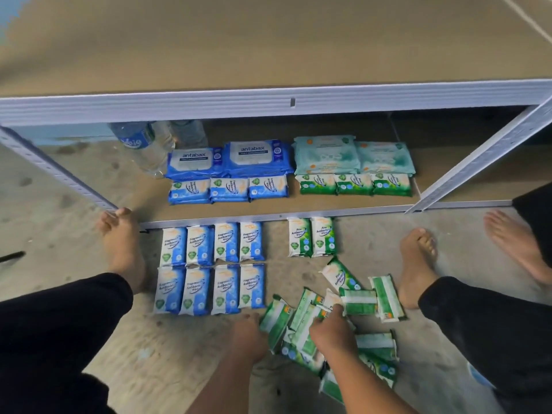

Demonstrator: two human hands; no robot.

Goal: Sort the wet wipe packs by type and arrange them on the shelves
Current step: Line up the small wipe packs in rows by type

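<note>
Fingers of your left hand curl round the left edge of a green pack at the lower middle of the frame and grip it. Your right hand lies just beside it on the loose heap of green packs. Its fingers are bent, and whether they pinch one cannot be told.

Left of centre in the upper half, the lower shelf holds a water bottle at its left end. Next come two large blue antabax packs side by side, with three small blue packs in a row in front of them. Further right on the same shelf sit two pale teal packs, fronted by three small green packs.

On the floor before the shelf, eight blue packs lie in two rows of four at centre left. Two green packs lie side by side to their right, above the heap.
</note>
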